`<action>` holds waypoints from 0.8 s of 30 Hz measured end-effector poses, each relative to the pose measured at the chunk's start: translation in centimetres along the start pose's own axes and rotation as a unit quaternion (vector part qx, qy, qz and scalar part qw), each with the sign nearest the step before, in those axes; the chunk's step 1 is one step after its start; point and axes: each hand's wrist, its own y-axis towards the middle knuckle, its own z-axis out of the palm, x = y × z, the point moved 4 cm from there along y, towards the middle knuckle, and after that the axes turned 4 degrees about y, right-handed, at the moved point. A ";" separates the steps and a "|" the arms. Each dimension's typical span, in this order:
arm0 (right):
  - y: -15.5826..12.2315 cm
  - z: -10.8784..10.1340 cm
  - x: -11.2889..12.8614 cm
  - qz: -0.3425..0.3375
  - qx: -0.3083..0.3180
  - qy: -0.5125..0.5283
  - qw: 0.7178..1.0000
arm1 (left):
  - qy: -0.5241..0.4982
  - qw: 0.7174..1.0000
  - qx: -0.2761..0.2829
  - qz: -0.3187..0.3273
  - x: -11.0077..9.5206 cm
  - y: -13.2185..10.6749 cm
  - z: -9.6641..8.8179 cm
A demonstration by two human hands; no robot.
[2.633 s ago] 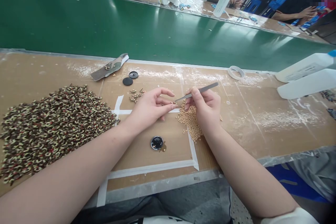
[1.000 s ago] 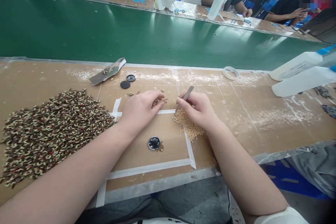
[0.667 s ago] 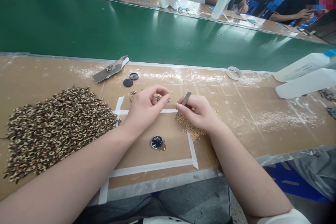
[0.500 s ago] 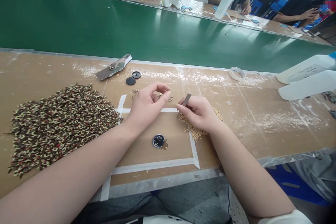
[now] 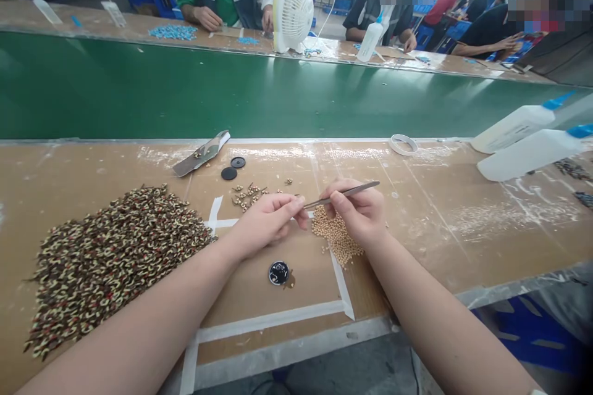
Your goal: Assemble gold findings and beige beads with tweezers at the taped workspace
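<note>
My right hand [image 5: 356, 210] is closed round slim metal tweezers [image 5: 359, 189], whose narrow end points left at my other fingertips. Finger and thumb of my left hand [image 5: 271, 216] are pinched together at that end; whatever sits between them is too small to make out. Under my right hand lies a heap of small tan beads [image 5: 340, 237]. Several small brown-and-cream pieces [image 5: 248, 194] are scattered just beyond my left hand. A large pile of similar pieces with red specks [image 5: 115, 265] spreads to the left. Nearer me is a small round dish of dark, glossy liquid [image 5: 278, 273].
White tape [image 5: 273, 319] marks off part of the table. Beyond my hands lie two black round lids [image 5: 228, 173], a folded camouflage-patterned strip [image 5: 202, 154] and a tape ring [image 5: 403, 144]. White bottles [image 5: 528, 154] lie at right. Co-workers sit across the green belt [image 5: 231, 95].
My hands have come together, and the tweezers have swung from steeply upright to nearly level, their end now at my left fingertips. The head view has tilted up.
</note>
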 end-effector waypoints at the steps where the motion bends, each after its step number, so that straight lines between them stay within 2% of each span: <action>1: 0.0 0.1 -0.1 0.003 0.001 0.006 1.000 | -0.023 1.000 0.010 -0.009 0.1 0.0 0.1; 7: -0.2 0.2 0.1 0.008 -0.015 -0.016 1.000 | -0.109 0.994 0.018 -0.009 0.3 0.2 0.1; 11: -0.4 0.0 0.1 0.030 -0.051 -0.058 0.997 | -0.155 0.988 -0.018 -0.001 0.5 0.5 -0.5; 16: -0.6 -0.4 -0.5 0.059 -0.094 -0.028 0.993 | -0.182 0.983 -0.037 0.004 0.4 0.7 -0.5; 20: -0.6 -0.3 -0.4 0.043 -0.083 -0.037 0.995 | -0.185 0.982 -0.042 0.001 0.2 0.6 -0.2; 24: -0.5 0.0 0.3 -0.001 -0.061 -0.079 0.995 | -0.196 0.980 -0.044 -0.005 0.2 0.6 -0.1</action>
